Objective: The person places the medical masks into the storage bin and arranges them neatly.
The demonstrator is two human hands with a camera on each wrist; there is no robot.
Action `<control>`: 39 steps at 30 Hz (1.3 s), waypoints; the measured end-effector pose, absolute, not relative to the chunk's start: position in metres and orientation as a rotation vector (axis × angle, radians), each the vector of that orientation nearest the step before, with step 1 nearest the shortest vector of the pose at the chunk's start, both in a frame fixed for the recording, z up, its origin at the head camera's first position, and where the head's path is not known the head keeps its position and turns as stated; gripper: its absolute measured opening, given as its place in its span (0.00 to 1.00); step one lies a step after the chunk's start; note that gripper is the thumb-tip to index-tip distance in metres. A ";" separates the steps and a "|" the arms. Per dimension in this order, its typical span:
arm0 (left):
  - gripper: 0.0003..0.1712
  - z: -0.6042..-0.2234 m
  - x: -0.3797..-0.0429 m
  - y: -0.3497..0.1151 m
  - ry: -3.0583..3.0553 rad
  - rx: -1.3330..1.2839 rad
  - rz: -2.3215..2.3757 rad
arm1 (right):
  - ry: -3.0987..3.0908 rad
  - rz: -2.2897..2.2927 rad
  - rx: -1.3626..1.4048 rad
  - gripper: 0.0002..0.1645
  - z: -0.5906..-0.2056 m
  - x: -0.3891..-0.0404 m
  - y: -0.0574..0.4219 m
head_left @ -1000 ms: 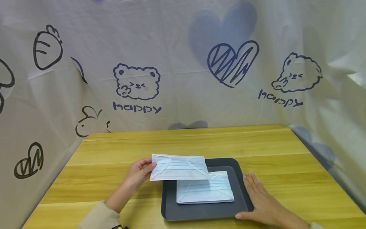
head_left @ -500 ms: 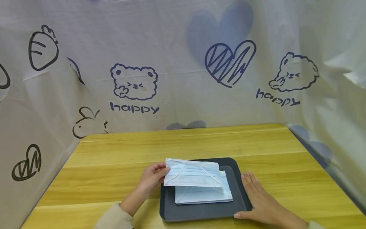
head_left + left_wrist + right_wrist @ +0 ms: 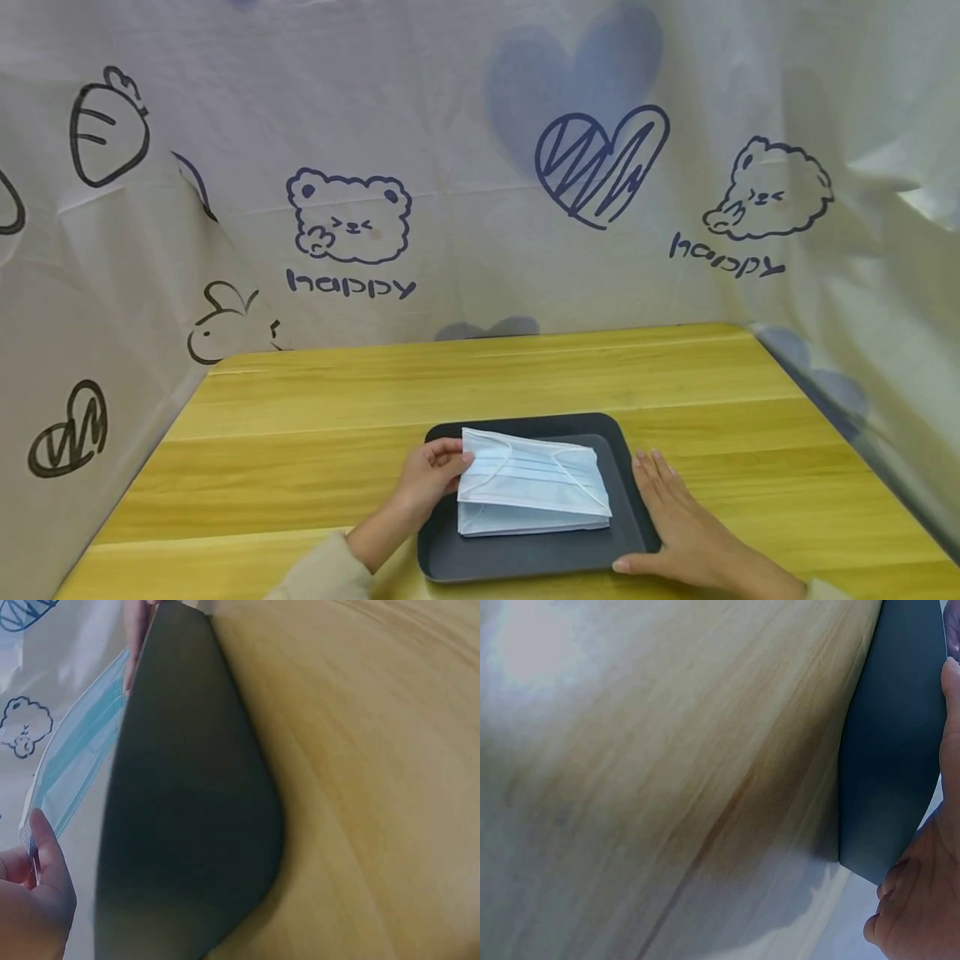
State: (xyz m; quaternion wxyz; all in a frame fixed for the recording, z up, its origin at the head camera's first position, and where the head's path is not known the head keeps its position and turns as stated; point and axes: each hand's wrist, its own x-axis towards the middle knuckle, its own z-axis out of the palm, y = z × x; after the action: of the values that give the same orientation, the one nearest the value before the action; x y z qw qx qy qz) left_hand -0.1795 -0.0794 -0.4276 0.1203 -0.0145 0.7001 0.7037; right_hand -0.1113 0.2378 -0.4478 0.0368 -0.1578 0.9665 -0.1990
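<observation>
My left hand (image 3: 429, 482) pinches the left end of a pale blue pleated face mask (image 3: 534, 473) between thumb and fingers. That mask slants over a stack of face masks (image 3: 517, 525), its right end low against them and its left end raised. Beneath the stack lies a dark grey rectangular tray (image 3: 525, 567). My right hand (image 3: 686, 533) rests with straight fingers along the tray's right edge, thumb at the near right corner. In the left wrist view the held mask (image 3: 82, 742) shows edge-on above the tray wall (image 3: 187, 787), pinched at its near end.
The tray sits on a yellow wood-grain table (image 3: 315, 450) near its front. Behind and at both sides hangs a pale cloth (image 3: 465, 167) printed with bears, hearts and the word happy.
My left hand has moved right and toward me, carrying the face mask from above the tray's far left to over the stack. The right hand stays at the tray's edge.
</observation>
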 end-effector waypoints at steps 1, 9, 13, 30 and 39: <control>0.14 -0.428 -0.180 -0.079 2.047 -0.038 2.051 | 2.970 -0.612 -0.488 0.73 -0.448 -0.111 0.238; 0.14 -0.432 -0.178 -0.077 2.150 -0.043 1.984 | 2.987 -0.599 -0.510 0.72 -0.449 -0.111 0.238; 0.14 -0.430 -0.175 -0.079 2.255 -0.031 1.908 | 2.992 -0.588 -0.514 0.72 -0.451 -0.110 0.238; 0.07 -0.427 -0.169 -0.085 2.617 0.265 1.635 | 3.010 -0.561 -0.544 0.72 -0.450 -0.109 0.238; 0.06 -0.420 -0.167 -0.090 2.690 0.260 1.504 | 3.009 -0.558 -0.556 0.71 -0.450 -0.109 0.240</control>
State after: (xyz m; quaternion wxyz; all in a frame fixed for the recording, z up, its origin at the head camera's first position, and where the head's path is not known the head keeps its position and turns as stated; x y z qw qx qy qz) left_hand -0.1665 -0.0904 -0.4202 0.0242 0.0841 0.8695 0.4861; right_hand -0.1089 0.2396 -0.4501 0.0154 -0.1788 0.9673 -0.1794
